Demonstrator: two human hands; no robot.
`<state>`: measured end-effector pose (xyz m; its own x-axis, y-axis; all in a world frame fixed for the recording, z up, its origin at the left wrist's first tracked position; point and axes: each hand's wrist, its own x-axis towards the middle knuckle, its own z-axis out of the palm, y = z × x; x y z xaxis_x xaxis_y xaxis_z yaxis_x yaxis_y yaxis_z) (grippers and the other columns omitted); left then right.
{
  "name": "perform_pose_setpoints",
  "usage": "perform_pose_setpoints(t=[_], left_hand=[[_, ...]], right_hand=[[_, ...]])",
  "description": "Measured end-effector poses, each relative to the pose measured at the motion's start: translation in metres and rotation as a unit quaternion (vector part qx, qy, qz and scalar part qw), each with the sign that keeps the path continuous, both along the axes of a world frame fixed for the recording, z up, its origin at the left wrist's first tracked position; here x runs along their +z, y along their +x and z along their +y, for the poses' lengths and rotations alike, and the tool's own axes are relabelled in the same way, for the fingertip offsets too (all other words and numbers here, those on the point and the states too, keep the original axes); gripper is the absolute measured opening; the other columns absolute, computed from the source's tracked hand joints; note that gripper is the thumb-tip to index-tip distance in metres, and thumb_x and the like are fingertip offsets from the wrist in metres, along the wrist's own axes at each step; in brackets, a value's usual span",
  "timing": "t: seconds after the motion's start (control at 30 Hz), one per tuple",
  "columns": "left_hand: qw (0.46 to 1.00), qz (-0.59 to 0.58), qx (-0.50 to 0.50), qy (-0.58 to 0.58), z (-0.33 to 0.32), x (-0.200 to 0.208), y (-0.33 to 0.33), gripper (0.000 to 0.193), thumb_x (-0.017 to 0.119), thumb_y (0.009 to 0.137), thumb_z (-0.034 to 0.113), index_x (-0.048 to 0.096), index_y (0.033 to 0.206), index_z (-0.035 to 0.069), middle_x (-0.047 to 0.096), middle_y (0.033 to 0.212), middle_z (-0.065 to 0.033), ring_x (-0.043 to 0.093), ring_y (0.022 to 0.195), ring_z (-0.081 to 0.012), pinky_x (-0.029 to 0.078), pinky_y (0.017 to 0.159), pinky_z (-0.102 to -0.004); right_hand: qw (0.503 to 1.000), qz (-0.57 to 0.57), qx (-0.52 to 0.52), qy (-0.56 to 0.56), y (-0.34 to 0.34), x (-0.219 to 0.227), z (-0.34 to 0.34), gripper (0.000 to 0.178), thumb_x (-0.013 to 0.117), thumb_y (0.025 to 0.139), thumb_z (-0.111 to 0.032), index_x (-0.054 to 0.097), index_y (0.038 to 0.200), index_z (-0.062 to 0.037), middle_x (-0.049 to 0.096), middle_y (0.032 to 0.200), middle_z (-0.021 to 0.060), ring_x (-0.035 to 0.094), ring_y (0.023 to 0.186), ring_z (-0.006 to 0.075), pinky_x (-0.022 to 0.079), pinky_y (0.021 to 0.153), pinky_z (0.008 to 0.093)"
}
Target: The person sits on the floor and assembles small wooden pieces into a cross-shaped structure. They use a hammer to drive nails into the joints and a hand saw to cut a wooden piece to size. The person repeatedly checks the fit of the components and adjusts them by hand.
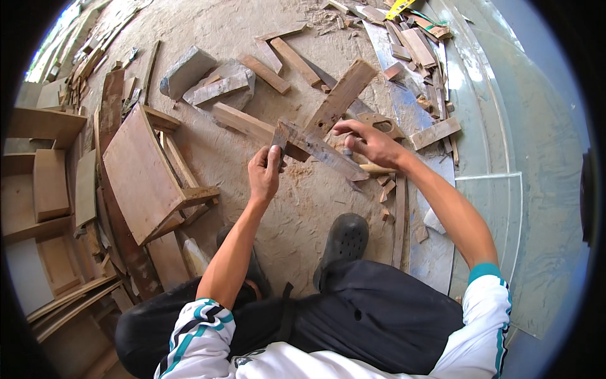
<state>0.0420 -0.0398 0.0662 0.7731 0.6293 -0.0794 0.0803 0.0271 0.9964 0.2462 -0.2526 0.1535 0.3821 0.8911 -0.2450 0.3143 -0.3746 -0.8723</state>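
Observation:
My left hand [264, 174] has its thumb and fingers closed on a short wood block [279, 138], held upright against crossed pieces of timber. A pale wooden beam [243, 122] reaches away to the left behind it. Between my hands lies a greyish, worn wood strip [331, 158], and a wide wooden board [344, 95] with a dark hole rises at an angle beyond it. My right hand [374, 144] hovers near the strip's right part, its fingers bent and apart, with nothing visible in them. Just past it rests a handsaw's wooden handle [384, 123].
Broken concrete blocks [218, 88] lie ahead. An upturned wooden cabinet frame [145, 177] stands left, near stacked drawers [50, 183]. Wood offcuts [420, 50] are heaped at far right beside glass sheets [492, 208]. Small scraps [386, 189] and a tan handle [377, 169] lie below my right hand.

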Motion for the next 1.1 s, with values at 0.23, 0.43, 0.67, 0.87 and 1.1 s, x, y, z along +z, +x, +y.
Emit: perform_pose_setpoints(t=[0.23, 0.43, 0.67, 0.87, 1.1], left_hand=[[0.975, -0.182, 0.074, 0.106, -0.002, 0.059, 0.028, 0.044, 0.058, 0.097, 0.037, 0.064, 0.103, -0.007, 0.064, 0.073, -0.0066, 0.059, 0.065, -0.0111, 0.048, 0.060, -0.0264], [0.945, -0.255, 0.069, 0.195, 0.016, 0.072, 0.028, 0.053, 0.059, 0.094, 0.045, 0.063, 0.100, -0.007, 0.062, 0.072, -0.0073, 0.055, 0.065, -0.0127, 0.043, 0.059, -0.0262], [0.897, -0.294, 0.113, 0.310, 0.026, 0.090, 0.026, 0.059, 0.057, 0.092, 0.052, 0.062, 0.099, -0.006, 0.064, 0.077, -0.0082, 0.058, 0.068, -0.0145, 0.045, 0.061, -0.0280], [0.872, -0.301, 0.105, 0.371, 0.028, 0.085, 0.024, 0.051, 0.057, 0.091, 0.045, 0.060, 0.101, -0.005, 0.064, 0.090, -0.0135, 0.063, 0.078, -0.0247, 0.050, 0.071, -0.0355], [0.838, -0.326, 0.094, 0.427, 0.032, 0.091, 0.032, 0.043, 0.072, 0.083, 0.036, 0.058, 0.110, 0.005, 0.061, 0.100, -0.0150, 0.060, 0.095, -0.0282, 0.048, 0.081, -0.0433]], right_hand=[[0.998, -0.006, 0.000, 0.058, -0.037, 0.080, 0.029, 0.076, 0.083, 0.079, -0.038, 0.048, 0.137, -0.0023, 0.059, 0.130, 0.0136, 0.063, 0.109, 0.0249, 0.050, 0.095, 0.0392], [0.973, -0.081, 0.002, 0.215, -0.045, 0.106, 0.034, 0.049, 0.083, 0.078, -0.012, 0.063, 0.122, -0.0039, 0.069, 0.111, 0.0115, 0.069, 0.093, 0.0209, 0.057, 0.080, 0.0340], [0.991, -0.129, 0.007, 0.022, -0.056, 0.127, 0.027, 0.051, 0.083, 0.078, -0.007, 0.061, 0.124, -0.0044, 0.069, 0.112, 0.0093, 0.066, 0.099, 0.0167, 0.054, 0.079, 0.0334], [0.962, -0.126, 0.054, 0.235, -0.047, 0.116, 0.034, 0.049, 0.075, 0.086, -0.008, 0.057, 0.131, -0.0045, 0.065, 0.123, 0.0135, 0.065, 0.111, 0.0203, 0.052, 0.095, 0.0326], [0.896, -0.298, 0.077, 0.320, -0.047, 0.117, 0.046, 0.040, 0.072, 0.083, -0.016, 0.062, 0.121, -0.0082, 0.070, 0.118, 0.0155, 0.071, 0.102, 0.0316, 0.057, 0.086, 0.0383]])
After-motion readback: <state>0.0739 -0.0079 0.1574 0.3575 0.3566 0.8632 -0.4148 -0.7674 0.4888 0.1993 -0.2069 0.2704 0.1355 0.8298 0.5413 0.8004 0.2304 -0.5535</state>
